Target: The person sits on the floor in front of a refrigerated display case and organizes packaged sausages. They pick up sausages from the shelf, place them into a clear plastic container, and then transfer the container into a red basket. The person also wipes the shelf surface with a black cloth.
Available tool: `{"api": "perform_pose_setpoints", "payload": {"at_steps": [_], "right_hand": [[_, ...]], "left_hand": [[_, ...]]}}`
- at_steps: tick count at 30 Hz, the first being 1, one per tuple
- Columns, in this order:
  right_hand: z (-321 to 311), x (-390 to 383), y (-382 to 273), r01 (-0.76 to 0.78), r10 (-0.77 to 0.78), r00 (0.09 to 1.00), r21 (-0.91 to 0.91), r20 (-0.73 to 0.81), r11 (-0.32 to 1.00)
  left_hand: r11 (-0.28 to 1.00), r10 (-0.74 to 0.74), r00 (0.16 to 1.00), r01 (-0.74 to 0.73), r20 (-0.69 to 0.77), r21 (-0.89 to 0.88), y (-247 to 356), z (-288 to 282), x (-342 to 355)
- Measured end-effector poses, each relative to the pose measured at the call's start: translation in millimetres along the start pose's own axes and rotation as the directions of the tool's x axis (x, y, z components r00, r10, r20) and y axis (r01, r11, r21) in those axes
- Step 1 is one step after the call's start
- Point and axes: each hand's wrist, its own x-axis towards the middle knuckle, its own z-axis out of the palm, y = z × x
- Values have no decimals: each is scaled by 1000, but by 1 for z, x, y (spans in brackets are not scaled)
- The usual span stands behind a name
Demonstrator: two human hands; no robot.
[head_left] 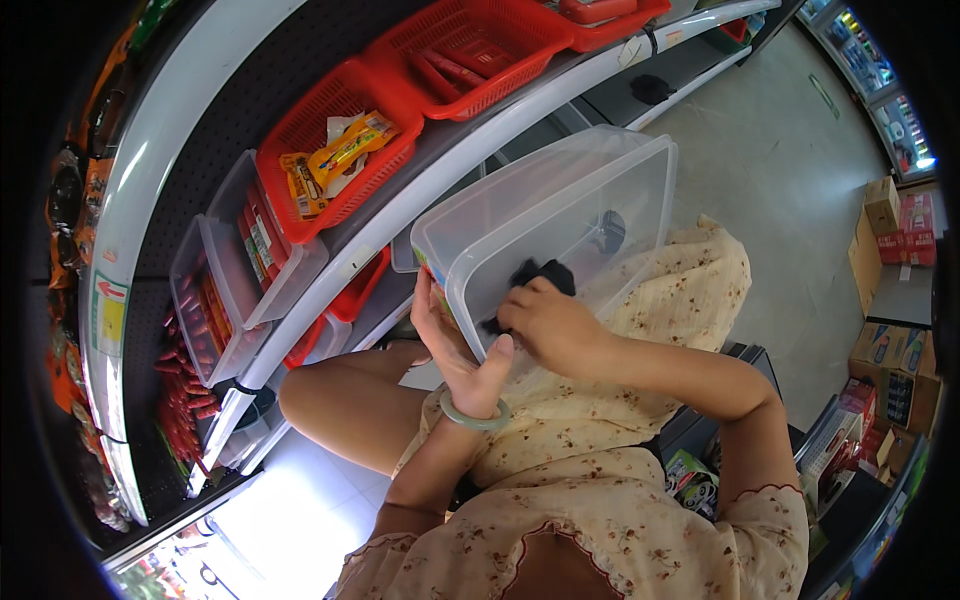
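Shop aisle, grey tiled floor (790, 160), curved white shelf (420, 190) on the left, fridges far right. Red baskets (340, 150) with snack packs and clear bins (230, 270) sit on the shelf; cardboard boxes (885, 215) stacked at right. Clear plastic container (610, 180) rests over the lap, just beside the shelf edge. Left hand (450, 345) grips its near corner, thumb outside. Right hand (555, 325) is inside, fingers clenched on a black cloth (545, 272) against the wall.
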Motion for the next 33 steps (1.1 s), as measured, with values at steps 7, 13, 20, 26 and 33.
{"api": "perform_pose_setpoints", "payload": {"at_steps": [7,13,20,26,33], "right_hand": [[-15,20,-1,-302,541,828,930,149,207],[-30,45,-13,6,22,990,195,-139,981],[-24,23,-9,96,-90,971,-17,221,995],[-42,-2,34,53,-30,986,-139,166,989],[-64,-3,32,-348,365,876,110,-317,931]], "left_hand": [[931,-224,972,193,-65,-310,-10,-3,-4],[908,-247,967,255,66,-333,-17,-6,-12],[976,-150,987,139,-53,-168,-19,-23,-3],[975,-162,984,148,-75,-164,-9,-32,-1],[986,-141,990,140,-4,-88,-11,-39,6]]}}
